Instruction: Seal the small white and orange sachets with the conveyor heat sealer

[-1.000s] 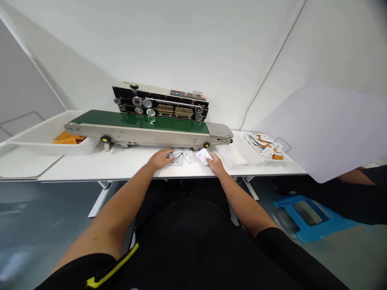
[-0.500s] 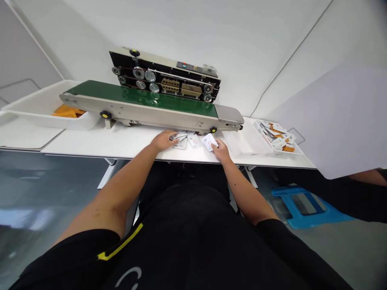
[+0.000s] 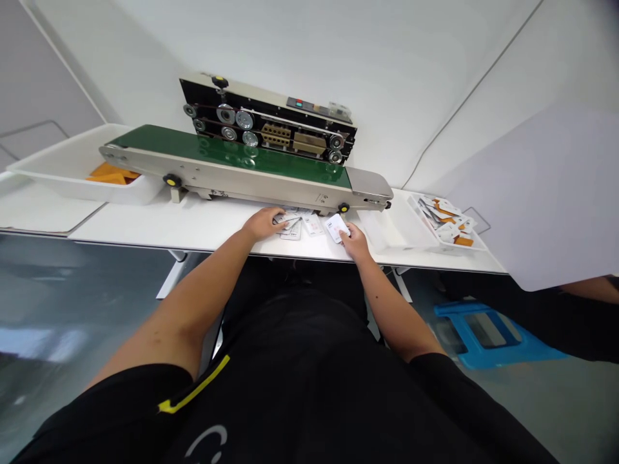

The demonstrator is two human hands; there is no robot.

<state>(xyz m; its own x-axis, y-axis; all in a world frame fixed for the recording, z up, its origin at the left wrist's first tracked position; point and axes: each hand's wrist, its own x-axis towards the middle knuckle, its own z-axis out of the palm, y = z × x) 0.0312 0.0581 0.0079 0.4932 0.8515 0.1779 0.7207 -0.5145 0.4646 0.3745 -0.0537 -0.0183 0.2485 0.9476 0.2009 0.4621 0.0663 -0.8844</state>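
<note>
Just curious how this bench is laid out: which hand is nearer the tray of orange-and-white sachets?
Right. The right hand, at a white pouch, lies left of the sachet tray, with a white tray between them. The left hand is farther left along the table.

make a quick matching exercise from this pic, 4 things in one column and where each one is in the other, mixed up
Things:
1. right hand
2. orange pieces
3. left hand
4. blue plastic stool

Places:
A. in a white bin at the far left
B. on the floor
C. on the leftmost white packets
D. holding the rightmost white packet

Right pairs: 1-D, 2-A, 3-C, 4-B
</note>
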